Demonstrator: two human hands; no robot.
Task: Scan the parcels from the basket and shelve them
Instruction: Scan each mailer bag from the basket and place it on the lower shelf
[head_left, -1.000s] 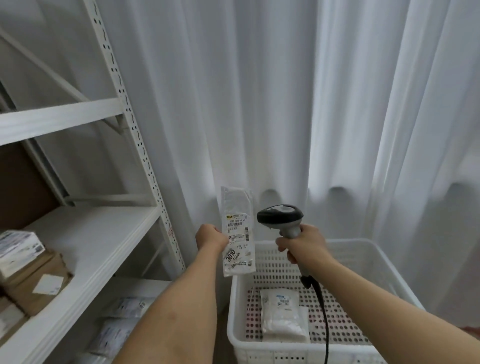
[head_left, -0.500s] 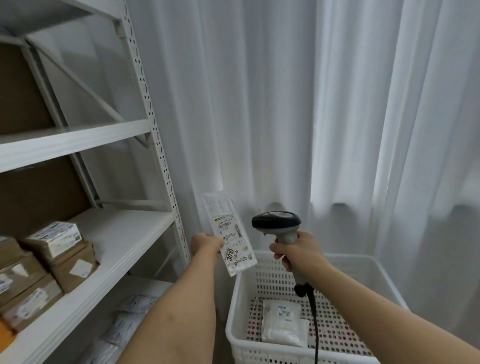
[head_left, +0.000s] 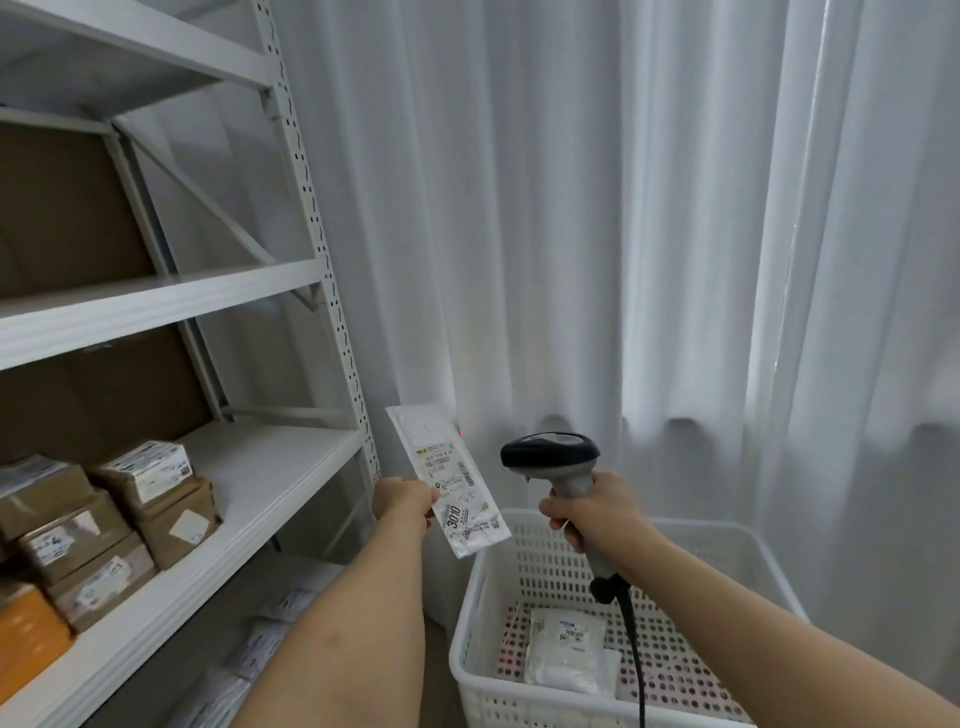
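My left hand (head_left: 404, 502) grips a flat white parcel (head_left: 445, 478) by its lower left edge, label toward me, tilted with its top leaning left, beside the shelf upright. A grey and black barcode scanner (head_left: 556, 460) is held by its handle in my right hand (head_left: 597, 517), head pointing left toward the parcel, cable hanging down. Below stands the white perforated basket (head_left: 737, 545) with one white bagged parcel (head_left: 569, 654) lying inside. The white shelf unit (head_left: 249, 483) is at the left.
Several brown cardboard boxes (head_left: 156, 499) with labels and an orange packet (head_left: 26, 639) sit on the middle shelf's left part. White bagged parcels (head_left: 260, 644) lie on the lowest shelf. White curtains (head_left: 623, 234) hang behind the basket.
The view has swung left and up, showing more of the shelves. My left hand has carried the parcel leftward toward the shelf and tilted it; the scanner has stayed beside it.
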